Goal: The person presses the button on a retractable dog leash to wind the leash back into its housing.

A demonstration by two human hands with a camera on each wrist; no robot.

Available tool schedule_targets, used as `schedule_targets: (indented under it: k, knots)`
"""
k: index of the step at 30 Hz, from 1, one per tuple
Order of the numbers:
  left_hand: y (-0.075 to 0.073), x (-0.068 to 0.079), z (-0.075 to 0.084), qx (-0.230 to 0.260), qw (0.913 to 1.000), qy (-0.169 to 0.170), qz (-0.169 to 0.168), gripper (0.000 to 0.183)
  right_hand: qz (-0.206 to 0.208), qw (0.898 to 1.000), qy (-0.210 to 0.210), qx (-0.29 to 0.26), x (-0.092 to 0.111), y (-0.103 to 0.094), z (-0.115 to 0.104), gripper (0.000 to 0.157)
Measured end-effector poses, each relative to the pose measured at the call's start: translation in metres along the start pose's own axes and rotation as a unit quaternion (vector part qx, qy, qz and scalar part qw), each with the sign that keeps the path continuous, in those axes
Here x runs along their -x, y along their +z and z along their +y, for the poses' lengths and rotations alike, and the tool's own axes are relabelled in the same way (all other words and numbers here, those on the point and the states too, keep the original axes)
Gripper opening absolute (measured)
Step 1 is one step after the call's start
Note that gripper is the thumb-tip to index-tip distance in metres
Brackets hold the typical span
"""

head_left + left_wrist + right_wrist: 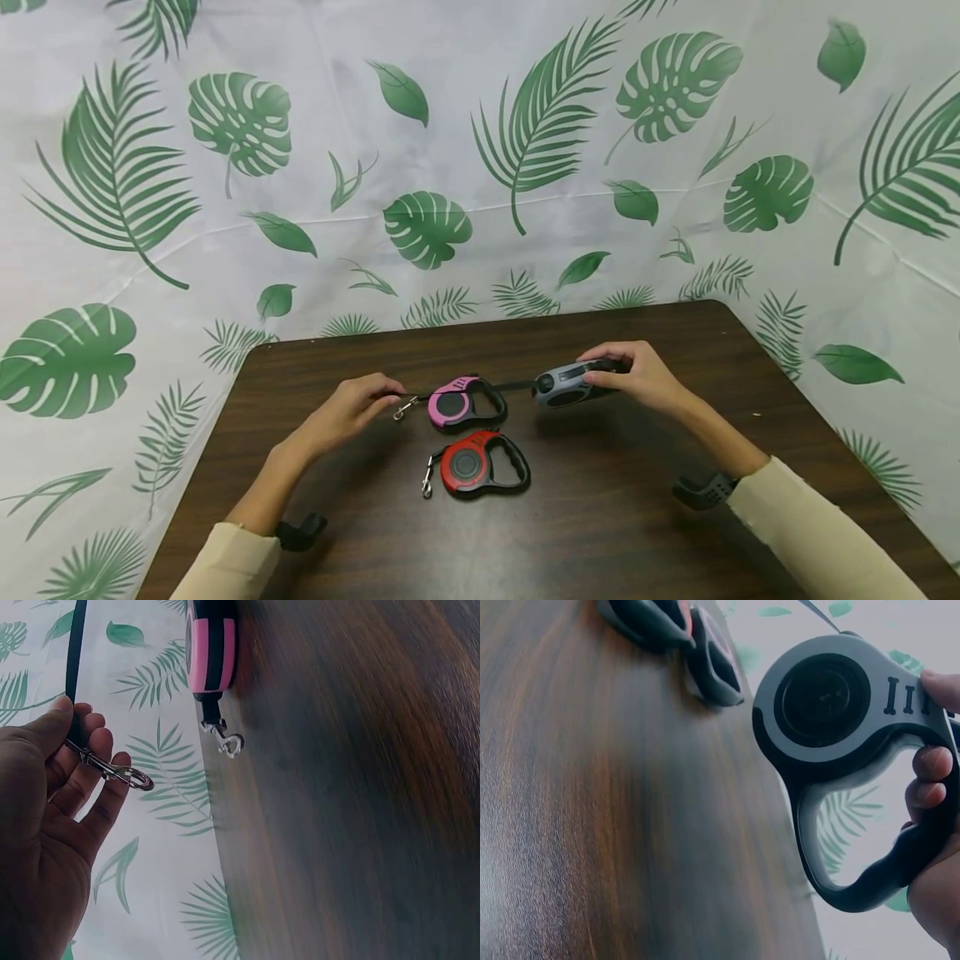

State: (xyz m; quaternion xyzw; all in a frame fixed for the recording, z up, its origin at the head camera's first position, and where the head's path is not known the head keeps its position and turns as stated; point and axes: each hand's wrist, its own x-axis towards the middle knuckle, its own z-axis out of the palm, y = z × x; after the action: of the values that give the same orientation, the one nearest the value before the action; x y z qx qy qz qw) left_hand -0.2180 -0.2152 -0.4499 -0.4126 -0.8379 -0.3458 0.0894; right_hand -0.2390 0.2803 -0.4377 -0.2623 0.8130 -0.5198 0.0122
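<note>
A grey and black retractable dog leash (564, 385) is held above the table by my right hand (637, 375), whose fingers curl round its handle (930, 825) in the right wrist view. Its dark strap (517, 386) stretches leftward to my left hand (358, 408). There the thumb and fingers pinch the strap's end, and a metal snap hook (124, 774) hangs from it over the fingers in the left wrist view. Beneath the strap lies a pink leash (452, 403) with its clip. Nearer to me lies a red leash (467, 467), its clip (427, 485) at its left.
A dark wood-grain table (585, 533) bears the leashes. White cloth with green leaf prints (427, 229) hangs behind and around it. Each forearm has a black strap (705, 492) near the beige sleeve.
</note>
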Motion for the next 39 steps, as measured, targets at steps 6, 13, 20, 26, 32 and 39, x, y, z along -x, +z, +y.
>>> schedule_targets:
  k: [6, 13, 20, 26, 32, 39]
  knots:
    - [0.004, -0.003, 0.001, 0.013, 0.9997, -0.014, -0.014, 0.019, -0.002, 1.000, 0.007, -0.010, -0.002, 0.006, -0.002, 0.023]
    - [0.008, -0.006, 0.005, 0.030, 0.9990, -0.023, -0.026, 0.019, -0.004, 1.000, 0.004, -0.010, -0.003, 0.009, -0.001, 0.024]
    - [0.012, -0.009, 0.009, 0.043, 0.9976, -0.040, -0.038, 0.020, -0.005, 1.000, 0.002, -0.016, -0.005, 0.014, -0.002, 0.023]
    - [0.014, -0.013, 0.013, 0.043, 0.9977, -0.040, -0.034, 0.019, -0.004, 1.000, -0.002, -0.020, -0.005, 0.018, -0.003, 0.024]
    - [0.017, -0.015, 0.014, 0.045, 0.9975, -0.040, -0.038, 0.017, -0.004, 1.000, 0.000, -0.023, -0.005, 0.021, -0.006, 0.024]
    - [0.019, -0.019, 0.018, 0.053, 0.9970, -0.042, -0.039, 0.019, -0.007, 1.000, -0.003, -0.029, -0.005, 0.023, -0.007, 0.025]
